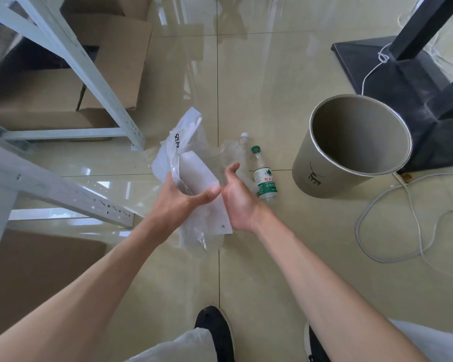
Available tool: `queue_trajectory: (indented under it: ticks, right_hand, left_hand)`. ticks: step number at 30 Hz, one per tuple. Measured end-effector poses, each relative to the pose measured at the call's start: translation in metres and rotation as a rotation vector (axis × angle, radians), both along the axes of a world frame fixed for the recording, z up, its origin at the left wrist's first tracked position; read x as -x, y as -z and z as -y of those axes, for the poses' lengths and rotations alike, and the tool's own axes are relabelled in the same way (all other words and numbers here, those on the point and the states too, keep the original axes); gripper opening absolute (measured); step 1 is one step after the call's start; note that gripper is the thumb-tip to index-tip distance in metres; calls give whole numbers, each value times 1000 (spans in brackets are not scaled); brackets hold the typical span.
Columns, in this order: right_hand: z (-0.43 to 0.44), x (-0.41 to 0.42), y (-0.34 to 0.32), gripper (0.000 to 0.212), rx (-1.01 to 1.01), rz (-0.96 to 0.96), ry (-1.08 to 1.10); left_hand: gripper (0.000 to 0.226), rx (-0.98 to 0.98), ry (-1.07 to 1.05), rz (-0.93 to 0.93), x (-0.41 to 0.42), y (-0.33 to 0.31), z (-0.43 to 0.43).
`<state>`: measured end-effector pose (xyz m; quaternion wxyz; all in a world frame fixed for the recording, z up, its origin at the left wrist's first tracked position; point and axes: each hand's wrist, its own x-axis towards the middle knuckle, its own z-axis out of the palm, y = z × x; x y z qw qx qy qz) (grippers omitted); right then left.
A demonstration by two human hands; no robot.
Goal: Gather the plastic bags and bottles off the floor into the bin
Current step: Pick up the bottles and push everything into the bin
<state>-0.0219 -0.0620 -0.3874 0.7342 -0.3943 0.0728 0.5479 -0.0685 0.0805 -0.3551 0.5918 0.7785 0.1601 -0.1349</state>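
Note:
My left hand (183,199) grips a bundle of white and clear plastic bags (191,163) held above the floor, thumb pressed on the white sheet. My right hand (236,197) is beside it on the right, fingers curled around a clear bag (230,155); whether it grips is hard to tell. A green-capped bottle (264,176) with a green and white label lies on the tiles just right of my right hand. A clear white-capped bottle (243,142) lies behind it, partly hidden by clear plastic. The round beige bin (351,152) stands empty to the right.
White metal shelving legs (94,74) and cardboard boxes (110,61) stand at the left. A black stand base (403,82) sits behind the bin. White cables (377,226) loop on the floor at the right. My shoes (215,330) are at the bottom.

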Motion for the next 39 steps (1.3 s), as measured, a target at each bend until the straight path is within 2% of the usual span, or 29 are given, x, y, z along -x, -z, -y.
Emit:
queue_trajectory:
  ticks: [3, 9, 13, 15, 18, 20, 23, 25, 27, 29, 32, 34, 36, 39]
  right_hand:
    - [-2, 1, 0, 116, -62, -40, -6]
    - [0, 8, 9, 117, -85, 0, -17]
    - [-4, 14, 8, 119, -41, 100, -85]
    - [-7, 14, 9, 116, -30, 135, -87]
    - [-10, 13, 10, 112, 11, 148, -69]
    - [-12, 11, 14, 105, 61, 159, -38]
    - [-12, 8, 25, 85, 50, 120, 48]
    - [-11, 6, 34, 79, 72, 81, 124]
    - [-5, 3, 45, 79, 217, 99, 265]
    - [6, 2, 61, 68, 425, 119, 460]
    - [31, 9, 97, 19, 791, 149, 621]
    - [43, 16, 128, 12, 971, 180, 528]
    - [46, 19, 146, 8, 1051, 223, 391]
    - [37, 21, 162, 19, 1097, 392, 120]
  left_hand:
    - [86, 16, -51, -10, 0, -3, -2]
    - [84, 87, -118, -42, 1, -2, -7]
    - [102, 64, -121, -74, 0, -4, -9]
    - [90, 63, -136, -71, -1, -8, -6]
    - [41, -17, -189, -47, -4, -3, -6]
    - [22, -59, -212, -39, -2, -2, -6]
    - [27, -105, -298, -62, -1, 0, -11]
    - [36, -174, -353, -92, -2, 4, -13]
    - [49, -240, -413, -83, -3, 4, -11]
    - [49, -315, -455, -78, -3, 3, -10]
    - [41, -444, -501, -69, -3, -2, -11]
    - [40, -483, -503, -30, -6, -6, -10]
    - [41, -500, -509, 8, -10, -12, -7]
    - [45, -517, -535, 36, -16, -20, -7]
